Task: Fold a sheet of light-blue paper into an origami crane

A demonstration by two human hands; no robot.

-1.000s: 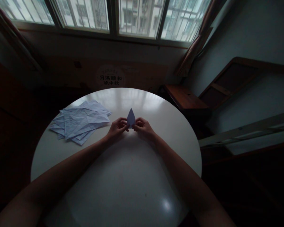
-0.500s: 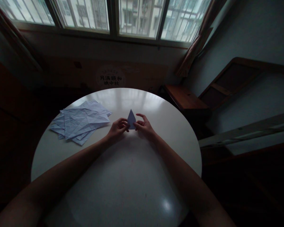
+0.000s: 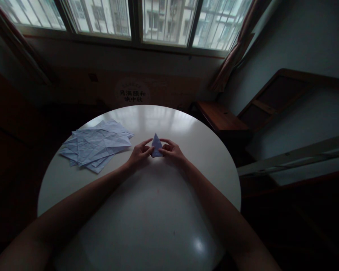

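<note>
Pale-blue paper piece (image 3: pixel 156 146), white table (image 3: pixel 147 218)

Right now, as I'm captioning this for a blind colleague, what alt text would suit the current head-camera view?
A person's left hand and right hand hold a small, pointed folded paper piece between them at a round white table. A loose pile of creased paper sheets lies on the table's left side, with a barred window beyond.

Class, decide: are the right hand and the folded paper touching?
Touching. In the head view, the right hand pinches the folded paper, its thumb over the lower right edge.
</note>
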